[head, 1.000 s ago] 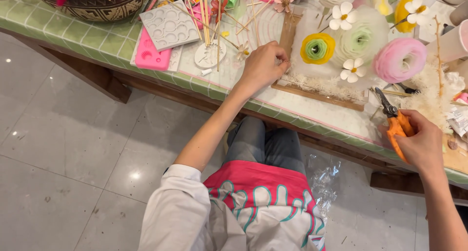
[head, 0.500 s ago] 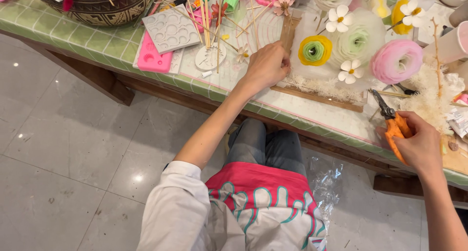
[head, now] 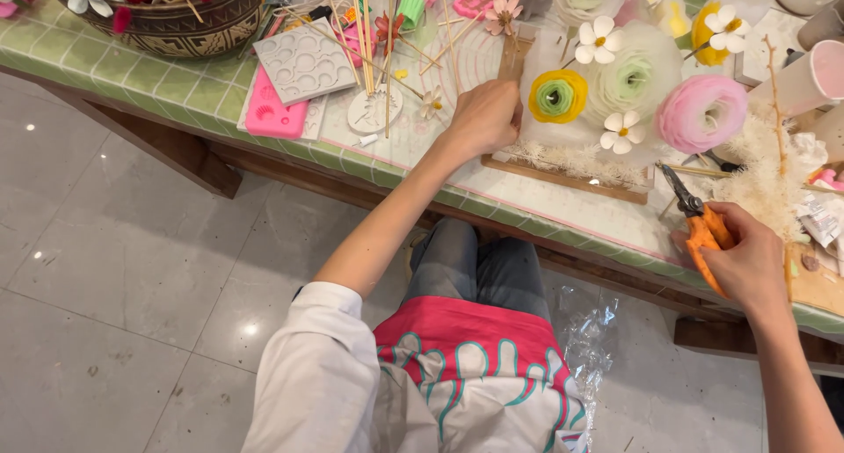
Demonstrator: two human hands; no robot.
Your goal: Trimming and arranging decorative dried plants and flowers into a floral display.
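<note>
- Orange-handled cutters (head: 701,227) lie gripped in the right hand (head: 747,264), fingers wrapped round the handles, dark blades pointing up toward the pale dried sprigs (head: 765,176) near the table's right end.
- Left hand (head: 482,117) is curled loosely, fingertips pressing or pinching something small at the near-left corner of the wooden board (head: 563,167); what it pinches is hidden under the fingers.
- On that board stand paper flowers: a yellow one with a green heart (head: 557,97) just beside the left hand, a large cream bloom (head: 637,70) behind it, a pink one (head: 702,112) to the right, and small white blossoms (head: 622,129) between them.
- Left of the hand, thin wooden sticks (head: 369,31) rise from a round white holder (head: 373,112); a grey mould (head: 303,63) overlaps a pink mould (head: 274,114) further left.
- A dark patterned bowl (head: 176,22) of flowers sits at the far left on the green tiled table edge (head: 176,88).
- To do this well, I judge the left hand should keep the board steady while the cutters come in low, blades closing on one stem only, clear of the petals.
- Crinkled clear wrap (head: 585,343) lies on the floor by the knees.
</note>
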